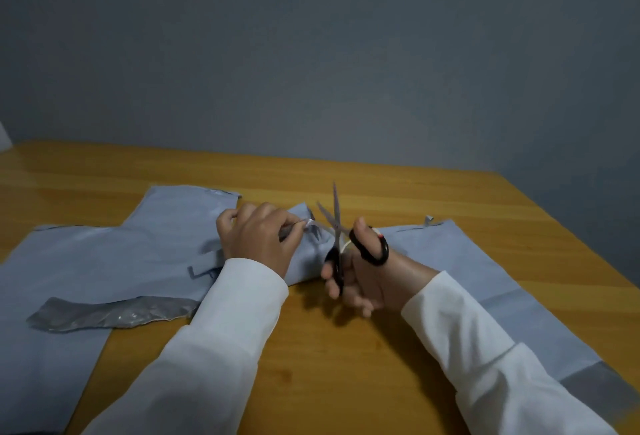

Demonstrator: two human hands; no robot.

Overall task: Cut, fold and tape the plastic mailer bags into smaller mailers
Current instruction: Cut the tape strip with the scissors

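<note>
The right hand (pixel 360 278) grips black-handled scissors (pixel 341 244), thumb through the upper loop, fingers curled round the lower one, blades parted and pointing up and away. The left hand (pixel 258 239), knuckles up and wrist bent over the grey mailer bags (pixel 114 254), pinches a thin strip (pixel 313 223) between thumb and forefinger just beside the blades; it looks like clear tape, though blur makes that uncertain. The bags lie spread flat on the wooden table (pixel 311 348), one under each white sleeve (pixel 221 337).
</note>
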